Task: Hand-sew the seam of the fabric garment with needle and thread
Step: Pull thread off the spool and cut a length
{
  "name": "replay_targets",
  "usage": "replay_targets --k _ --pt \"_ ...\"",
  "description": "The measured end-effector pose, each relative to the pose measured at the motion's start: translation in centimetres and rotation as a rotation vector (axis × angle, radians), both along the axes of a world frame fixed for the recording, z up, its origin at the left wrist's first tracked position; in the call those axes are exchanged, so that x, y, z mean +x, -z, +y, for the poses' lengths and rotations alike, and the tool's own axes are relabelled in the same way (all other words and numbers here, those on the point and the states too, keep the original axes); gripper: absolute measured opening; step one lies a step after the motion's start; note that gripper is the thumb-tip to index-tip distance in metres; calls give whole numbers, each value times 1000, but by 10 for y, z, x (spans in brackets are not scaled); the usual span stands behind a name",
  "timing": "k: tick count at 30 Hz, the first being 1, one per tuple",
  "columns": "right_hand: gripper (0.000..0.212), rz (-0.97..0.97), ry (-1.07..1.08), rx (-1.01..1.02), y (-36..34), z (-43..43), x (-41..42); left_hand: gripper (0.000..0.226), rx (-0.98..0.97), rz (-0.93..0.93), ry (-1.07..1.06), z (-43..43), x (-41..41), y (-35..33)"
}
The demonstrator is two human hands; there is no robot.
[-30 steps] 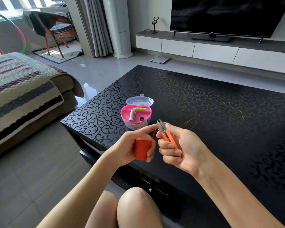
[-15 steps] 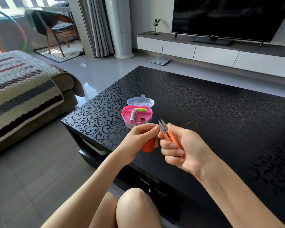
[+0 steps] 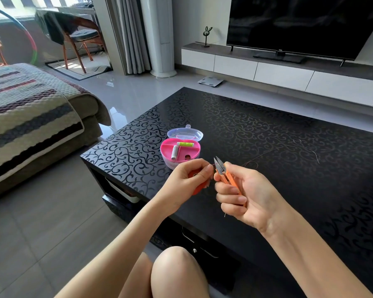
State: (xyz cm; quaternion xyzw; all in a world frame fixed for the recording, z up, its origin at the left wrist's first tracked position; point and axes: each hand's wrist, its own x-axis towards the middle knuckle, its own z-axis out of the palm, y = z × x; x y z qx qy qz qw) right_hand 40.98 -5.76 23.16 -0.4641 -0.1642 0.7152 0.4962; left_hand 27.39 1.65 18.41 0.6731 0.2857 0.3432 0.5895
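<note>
My left hand [image 3: 188, 178] grips an orange-red thread spool [image 3: 197, 188], mostly hidden behind its fingers, and pinches the thread end beside the snip blades. In my right hand [image 3: 243, 194] are orange thread snips [image 3: 226, 176], blades pointing up and slightly apart, right beside my left fingertips. A thin needle tip shows just below my right fingers. A long reddish thread [image 3: 267, 153] trails from the snips across the black table [image 3: 289, 190] to the right. No garment is in view.
A pink heart-shaped sewing box [image 3: 170, 157] with small spools stands just behind my left hand, its clear lid [image 3: 184, 134] beside it. A sofa with a striped cover [image 3: 30, 117] is at left, a TV unit [image 3: 278, 69] at the back. My knee [image 3: 177, 274] is below.
My left hand turned the spool over, so the spool went from plainly visible to mostly hidden behind the fingers. The hands drew slightly closer at the snip blades.
</note>
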Motion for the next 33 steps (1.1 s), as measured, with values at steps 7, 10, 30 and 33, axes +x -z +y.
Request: replay_targets --k 7,10,30,33 --pt "39 -21 40 12 7 1 -2 31 43 -13 -42 1 3 0" --pt "40 -3 25 15 9 1 -1 32 68 8 -45 3 2 1" --pt "40 -196 45 152 8 -8 -5 29 138 43 -167 4 1 6" --pt "40 -257 114 237 -2 -7 8 27 49 17 -240 4 -9 13"
